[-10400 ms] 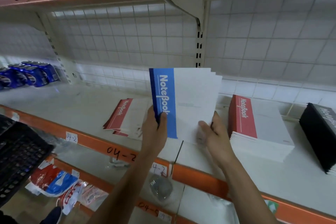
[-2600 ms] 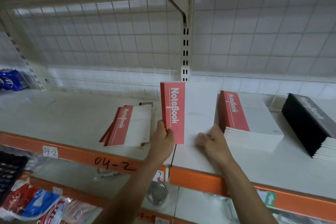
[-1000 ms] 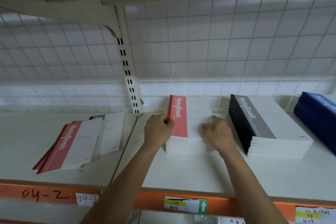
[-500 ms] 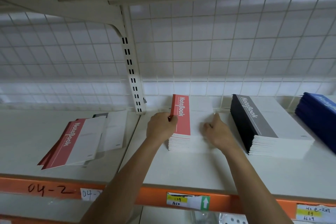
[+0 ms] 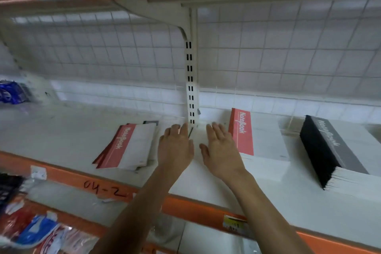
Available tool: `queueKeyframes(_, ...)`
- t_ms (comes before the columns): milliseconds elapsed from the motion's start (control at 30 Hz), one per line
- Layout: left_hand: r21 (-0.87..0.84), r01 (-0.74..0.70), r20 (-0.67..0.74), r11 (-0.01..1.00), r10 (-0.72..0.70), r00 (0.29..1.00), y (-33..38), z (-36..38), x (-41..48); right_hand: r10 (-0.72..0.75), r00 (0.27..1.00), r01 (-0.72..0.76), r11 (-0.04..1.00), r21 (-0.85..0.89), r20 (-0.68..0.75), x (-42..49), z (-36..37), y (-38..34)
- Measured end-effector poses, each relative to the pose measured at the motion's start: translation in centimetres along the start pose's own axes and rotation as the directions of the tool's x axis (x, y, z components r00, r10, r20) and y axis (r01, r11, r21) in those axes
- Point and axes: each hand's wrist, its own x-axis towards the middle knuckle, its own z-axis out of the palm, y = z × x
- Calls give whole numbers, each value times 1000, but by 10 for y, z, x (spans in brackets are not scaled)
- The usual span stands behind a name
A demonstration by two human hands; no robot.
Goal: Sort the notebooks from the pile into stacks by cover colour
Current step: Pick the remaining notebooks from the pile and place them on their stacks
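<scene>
Left hand (image 5: 175,146) and right hand (image 5: 221,150) hovered flat over shelf (image 5: 61,136), fingers (image 5: 214,130) straight, empty, between loose pile (image 5: 127,148) and red stack (image 5: 257,144)

On the shelf (image 5: 61,130), a loose notebook pile (image 5: 127,146) lies left of centre. The left hand (image 5: 175,146) and right hand (image 5: 220,150) are at centre, between the pile and a notebook stack (image 5: 259,136). A second stack (image 5: 334,150) stands far right. A slotted upright (image 5: 190,88) rises behind the hands.

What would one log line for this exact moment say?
left hand: open, empty | right hand: open, empty | pile: red notebook on top | red stack, black stack: on shelf
</scene>
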Motion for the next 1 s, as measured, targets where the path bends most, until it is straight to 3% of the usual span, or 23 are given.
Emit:
queueKeyframes(133, 93, 212, 164, 973, -225, 961, -46, 5, -13, -111, 988, 107, 993, 49, 110, 6, 27, -38)
queueKeyframes(267, 88, 437, 289, 895, -443, 849, -84, 20, -25, -126, 973, 96, 983, 157, 194, 8, 54, -62)
queueKeyframes(333, 145, 386, 223, 911, -410, 884, -97, 26, -32, -90, 975, 38, 969, 245, 205, 8, 60, -69)
queueKeyframes(433, 215, 169, 106, 962, -195, 975, -104, 20, -36, 65, 971, -168, 871, 461, 231, 10, 61, -74)
queueKeyframes(467, 191, 115, 75, 975, -132, 988, -103, 16, -36, 152, 951, -283, 774, 567, 269, 11, 62, -75)
queueKeyframes(533, 89, 54, 8, 995, -55, 998, -99, 6, -36, 270, 876, -480, 394, 784, 400, 16, 62, -76)
queueKeyframes(567, 16, 17, -4, 1000, -17, 1000, -96, 1, -37, 287, 840, -522, 198, 829, 460, 18, 62, -76)
queueKeyframes(600, -90, -22, 0, 996, 22, 1000, -94, -1, -39, 290, 822, -531, 82, 843, 490, 20, 61, -76)
queueKeyframes(667, -431, 34, 57, 902, -11, 998, -94, -7, -42, 320, 820, -536, 136, 833, 475, 22, 59, -73)
queueKeyframes(700, -539, 85, 88, 838, -45, 995, -96, -6, -42, 355, 821, -530, 183, 828, 447, 23, 58, -71)
queueKeyframes(733, -540, 101, 84, 836, -66, 994, -101, -3, -40, 388, 819, -525, 211, 824, 422, 24, 60, -66)
queueKeyframes(800, -299, 169, 90, 939, -149, 985, -119, 11, -34, 455, 819, -512, 301, 804, 351, 25, 61, -57)
queueKeyframes(867, -51, 310, 240, 949, -290, 927, -133, 21, -30, 496, 820, -511, 408, 756, 286, 25, 61, -48)
queueKeyframes(933, 7, 332, 331, 943, -315, 889, -138, 25, -28, 519, 821, -522, 515, 679, 238, 23, 54, -46)
queueKeyframes(1000, 21, 320, 320, 947, -310, 895, -137, 25, -26, 517, 829, -520, 566, 640, 215, 21, 48, -48)
